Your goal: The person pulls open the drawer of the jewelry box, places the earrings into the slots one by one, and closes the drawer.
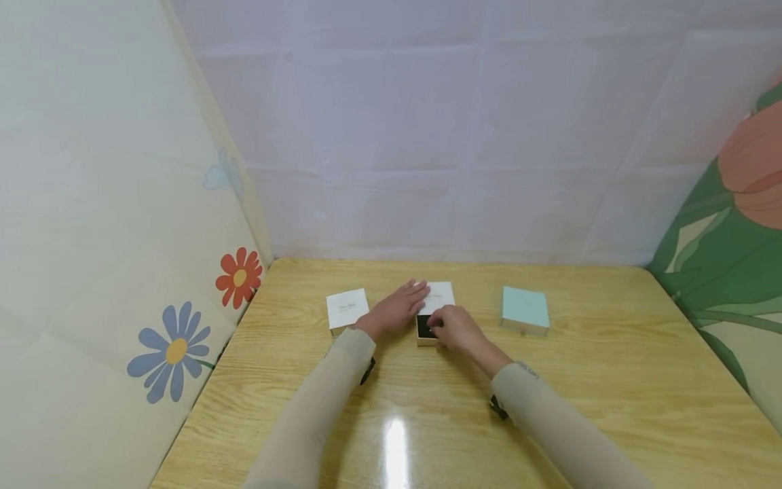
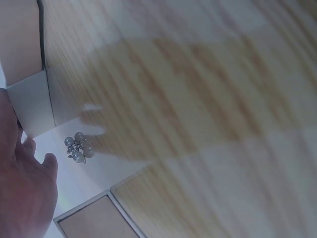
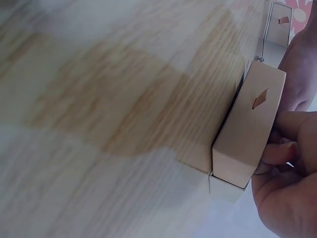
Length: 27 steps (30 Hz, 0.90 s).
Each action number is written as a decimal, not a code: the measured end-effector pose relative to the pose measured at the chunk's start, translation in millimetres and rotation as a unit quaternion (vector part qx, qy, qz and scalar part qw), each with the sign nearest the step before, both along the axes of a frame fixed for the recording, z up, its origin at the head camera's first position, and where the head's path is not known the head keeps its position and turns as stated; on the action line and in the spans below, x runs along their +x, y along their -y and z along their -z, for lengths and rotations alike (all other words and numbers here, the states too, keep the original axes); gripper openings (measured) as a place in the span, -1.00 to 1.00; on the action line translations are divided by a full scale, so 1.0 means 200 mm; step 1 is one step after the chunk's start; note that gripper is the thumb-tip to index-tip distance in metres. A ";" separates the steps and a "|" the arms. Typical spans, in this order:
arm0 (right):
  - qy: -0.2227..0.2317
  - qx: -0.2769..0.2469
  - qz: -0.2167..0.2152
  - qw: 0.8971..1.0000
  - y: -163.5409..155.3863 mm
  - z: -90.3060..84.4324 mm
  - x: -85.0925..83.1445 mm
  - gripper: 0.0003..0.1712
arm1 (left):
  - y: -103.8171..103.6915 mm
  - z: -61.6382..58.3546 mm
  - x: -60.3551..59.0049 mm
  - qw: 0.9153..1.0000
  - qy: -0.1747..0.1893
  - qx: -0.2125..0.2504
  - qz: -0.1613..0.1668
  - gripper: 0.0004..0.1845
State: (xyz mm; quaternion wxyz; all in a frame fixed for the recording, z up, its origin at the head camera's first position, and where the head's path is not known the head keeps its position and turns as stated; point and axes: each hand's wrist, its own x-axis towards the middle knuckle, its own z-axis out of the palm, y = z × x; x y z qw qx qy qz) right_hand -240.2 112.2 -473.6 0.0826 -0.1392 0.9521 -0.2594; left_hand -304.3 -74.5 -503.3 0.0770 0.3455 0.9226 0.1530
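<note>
A small beige box (image 1: 424,331) with a black lining stands open at the table's middle. My right hand (image 1: 453,327) grips it, the fingers (image 3: 280,149) curled over the box's (image 3: 249,133) side wall. Its white lid (image 1: 441,295) lies just behind. My left hand (image 1: 396,309) lies flat with straight fingers beside the box, the fingertips reaching the lid. In the left wrist view a small cluster of pearl beads (image 2: 78,147) lies on the table just beyond my left hand (image 2: 24,191).
A white closed box (image 1: 346,309) sits left of my hands and a mint-green box (image 1: 524,310) to the right. The wooden table (image 1: 611,380) is walled by a flowered panel (image 1: 177,350) at the left and a green-and-pink one (image 1: 727,251) at the right.
</note>
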 end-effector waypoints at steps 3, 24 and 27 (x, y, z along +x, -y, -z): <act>0.010 -0.001 0.005 1.000 0.00 0.00 0.00 -0.84 | 0.00 0.00 0.00 1.000 -0.001 -0.002 -0.001 -0.43; 0.000 0.005 0.014 1.000 0.01 0.00 0.01 -0.83 | 0.00 -0.02 0.01 1.000 -0.012 -0.015 0.005 -0.43; -0.001 0.003 0.015 1.000 0.01 0.00 0.01 -0.83 | 0.00 -0.03 0.02 1.000 -0.014 -0.016 0.007 -0.43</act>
